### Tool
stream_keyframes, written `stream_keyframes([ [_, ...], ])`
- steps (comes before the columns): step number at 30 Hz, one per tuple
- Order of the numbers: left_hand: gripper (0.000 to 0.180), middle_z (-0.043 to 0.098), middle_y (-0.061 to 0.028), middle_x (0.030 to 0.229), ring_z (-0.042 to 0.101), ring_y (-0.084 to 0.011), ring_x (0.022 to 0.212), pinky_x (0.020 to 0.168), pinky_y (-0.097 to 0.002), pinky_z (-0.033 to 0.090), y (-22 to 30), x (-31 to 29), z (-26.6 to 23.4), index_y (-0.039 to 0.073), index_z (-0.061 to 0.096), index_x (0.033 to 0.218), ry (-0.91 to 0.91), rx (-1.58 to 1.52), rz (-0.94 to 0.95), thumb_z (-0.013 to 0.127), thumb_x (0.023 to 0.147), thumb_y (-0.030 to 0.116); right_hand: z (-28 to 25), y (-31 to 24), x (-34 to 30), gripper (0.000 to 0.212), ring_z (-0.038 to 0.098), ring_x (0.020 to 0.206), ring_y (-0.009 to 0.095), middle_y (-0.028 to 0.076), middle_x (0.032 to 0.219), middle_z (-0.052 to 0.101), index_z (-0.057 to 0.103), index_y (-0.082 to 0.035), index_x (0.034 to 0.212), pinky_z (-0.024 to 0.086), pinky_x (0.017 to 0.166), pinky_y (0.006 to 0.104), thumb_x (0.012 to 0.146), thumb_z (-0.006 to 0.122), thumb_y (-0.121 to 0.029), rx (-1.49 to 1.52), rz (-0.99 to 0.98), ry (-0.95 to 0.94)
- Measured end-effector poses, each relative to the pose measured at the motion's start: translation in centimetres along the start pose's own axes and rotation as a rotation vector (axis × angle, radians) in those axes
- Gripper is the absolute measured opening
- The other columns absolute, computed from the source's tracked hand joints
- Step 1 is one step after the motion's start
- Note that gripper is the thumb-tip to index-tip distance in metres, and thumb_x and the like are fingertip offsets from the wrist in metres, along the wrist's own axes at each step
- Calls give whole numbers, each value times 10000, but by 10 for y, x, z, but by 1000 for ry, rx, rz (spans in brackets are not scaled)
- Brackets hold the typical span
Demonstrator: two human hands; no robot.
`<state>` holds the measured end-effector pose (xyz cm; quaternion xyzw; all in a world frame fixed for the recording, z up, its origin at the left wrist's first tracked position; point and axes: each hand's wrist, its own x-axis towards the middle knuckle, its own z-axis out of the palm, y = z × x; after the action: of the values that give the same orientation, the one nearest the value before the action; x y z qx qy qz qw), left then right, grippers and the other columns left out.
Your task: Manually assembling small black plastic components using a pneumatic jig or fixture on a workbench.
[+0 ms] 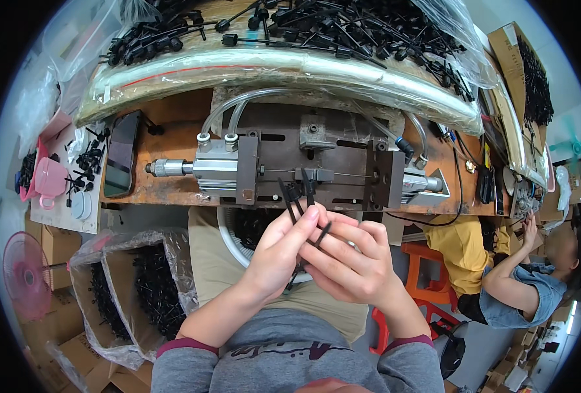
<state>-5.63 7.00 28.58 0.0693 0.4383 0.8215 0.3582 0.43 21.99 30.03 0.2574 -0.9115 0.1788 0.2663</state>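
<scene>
Both hands are close together in front of a dark metal fixture [251, 173]. My left hand [274, 252] pinches several thin black plastic stemmed parts [309, 188] between thumb and fingers, their upper ends pointing at the fixture's middle. My right hand [356, 262] is curled against the left one, with a black plastic stem [324, 233] showing between its fingers. How many pieces each hand holds is partly hidden by the fingers. A thin metal rod [349, 175] runs across the fixture just beyond the fingertips.
Air cylinders stand at the left [215, 167] and right [418, 183], with clear hoses [238, 108]. A heap of black parts [343, 29] covers the far ledge. A phone [122, 157] lies left. Lower left are lined boxes [123, 301]; at right, a co-worker [520, 288] sits.
</scene>
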Motion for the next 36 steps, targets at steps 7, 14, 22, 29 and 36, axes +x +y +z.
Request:
stream_keyframes([
  [7,257,646,-229,1075,637,-194,948,845,-316,518,-6,2,1,72,471,931,11,-2,46,368,1053,274,8,-3,-5,383,619,948,156,10,1014,685,728,-94,1043,407,754,287,674,730,-197,-91,-12,82],
  [14,241,635,-73,813,599,-90,708,622,-221,488,3,-4,-8,4,520,978,128,367,350,401,1049,201,-5,-17,-5,435,638,808,184,78,972,694,715,-28,1062,496,670,292,638,806,2,253,200,217],
  [22,256,446,-4,634,402,-77,530,490,-206,328,19,-18,-8,57,456,945,140,295,417,368,1061,268,13,-2,1,458,604,1015,278,174,1234,550,680,-61,1155,542,788,332,711,782,-15,154,309,119],
  [29,223,663,-208,872,633,-212,716,679,-306,512,27,-22,-15,42,433,1026,89,271,395,332,1063,237,22,12,9,367,667,938,242,174,1320,549,653,-20,1112,552,762,328,747,688,-46,9,239,-103],
  [36,201,607,-322,1167,642,-352,1073,930,-419,510,28,-19,-11,25,437,1079,105,169,385,321,1055,188,18,16,17,392,667,751,170,160,1318,565,669,-18,1086,534,666,279,697,645,-61,-87,241,-190],
])
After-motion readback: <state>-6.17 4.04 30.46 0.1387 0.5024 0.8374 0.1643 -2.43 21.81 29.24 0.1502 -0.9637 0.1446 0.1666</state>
